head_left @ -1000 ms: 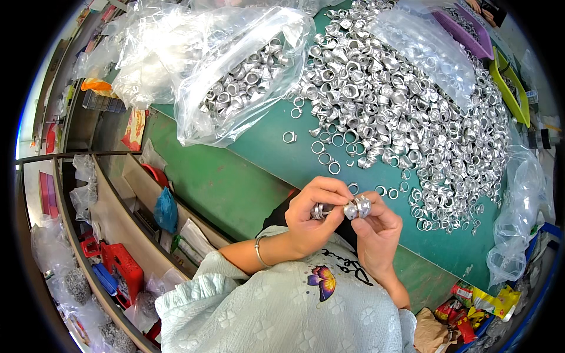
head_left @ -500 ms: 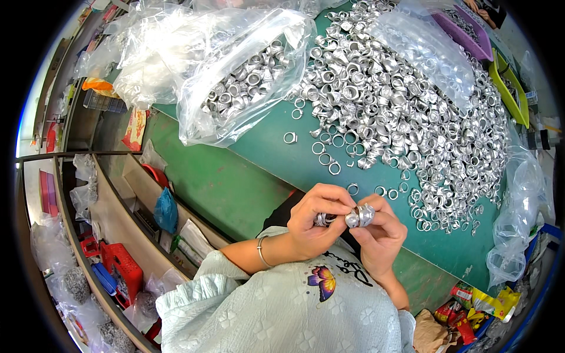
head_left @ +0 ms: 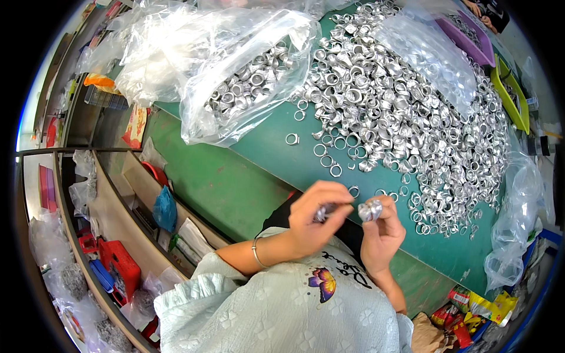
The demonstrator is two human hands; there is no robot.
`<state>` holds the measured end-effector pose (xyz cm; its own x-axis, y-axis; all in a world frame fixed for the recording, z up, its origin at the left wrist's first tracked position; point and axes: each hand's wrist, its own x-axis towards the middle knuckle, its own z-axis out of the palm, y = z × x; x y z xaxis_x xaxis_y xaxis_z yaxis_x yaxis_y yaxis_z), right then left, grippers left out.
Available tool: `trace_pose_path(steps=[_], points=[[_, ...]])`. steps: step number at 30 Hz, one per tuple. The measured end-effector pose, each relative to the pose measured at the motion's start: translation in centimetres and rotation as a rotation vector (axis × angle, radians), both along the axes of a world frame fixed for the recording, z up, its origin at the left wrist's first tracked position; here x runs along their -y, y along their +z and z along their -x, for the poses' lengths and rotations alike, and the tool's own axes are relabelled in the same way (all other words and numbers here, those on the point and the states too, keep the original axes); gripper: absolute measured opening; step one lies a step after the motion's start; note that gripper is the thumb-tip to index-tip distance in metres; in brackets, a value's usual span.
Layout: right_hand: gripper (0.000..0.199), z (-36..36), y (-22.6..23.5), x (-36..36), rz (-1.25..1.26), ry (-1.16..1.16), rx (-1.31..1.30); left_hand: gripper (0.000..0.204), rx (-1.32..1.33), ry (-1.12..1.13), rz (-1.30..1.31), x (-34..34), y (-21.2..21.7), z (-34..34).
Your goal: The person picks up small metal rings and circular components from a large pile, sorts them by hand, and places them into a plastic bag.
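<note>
Two small silver metal pieces are held just above the near edge of the green worktop [head_left: 235, 182]: the left hand [head_left: 315, 215] pinches one fitting [head_left: 322, 212], the right hand [head_left: 382, 232] curls round a ring cluster [head_left: 370, 209]. Beyond lies one uncountable heap of rings [head_left: 412, 117], one filled clear bag [head_left: 247, 82] at the far-left corner; bare green between
</note>
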<state>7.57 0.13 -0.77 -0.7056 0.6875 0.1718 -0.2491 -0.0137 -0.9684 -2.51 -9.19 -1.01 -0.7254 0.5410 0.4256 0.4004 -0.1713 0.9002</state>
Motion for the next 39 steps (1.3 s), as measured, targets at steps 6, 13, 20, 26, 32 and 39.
trace_pose_path(steps=[6, 13, 20, 26, 32, 39], points=[[0.005, -0.1, -1.4, -0.9, 0.258, -0.061, 0.038, 0.014, -0.118, 0.179, 0.586, 0.1, -4.1, 6.0], [0.004, -0.1, -2.0, -1.1, 0.281, -0.06, 0.072, 0.008, 0.135, -0.021, 0.347, -0.4, -3.4, 6.3], [0.004, 0.7, -0.4, 0.1, 0.439, -0.023, 0.024, 0.007, 0.298, -0.249, 0.062, 0.3, -0.2, 2.1], [0.009, 0.3, 0.5, 0.3, 0.424, 0.042, -0.077, 0.01, 0.293, -0.265, 0.0, 0.1, 0.9, 0.7], [0.009, 0.2, 0.8, 0.6, 0.39, 0.031, -0.095, 0.016, 0.218, -0.291, 0.011, 0.1, 1.4, 0.5], [0.009, 0.3, 0.9, 0.9, 0.418, 0.018, -0.173, 0.016, 0.293, -0.305, 0.014, 0.3, 1.7, 0.2]])
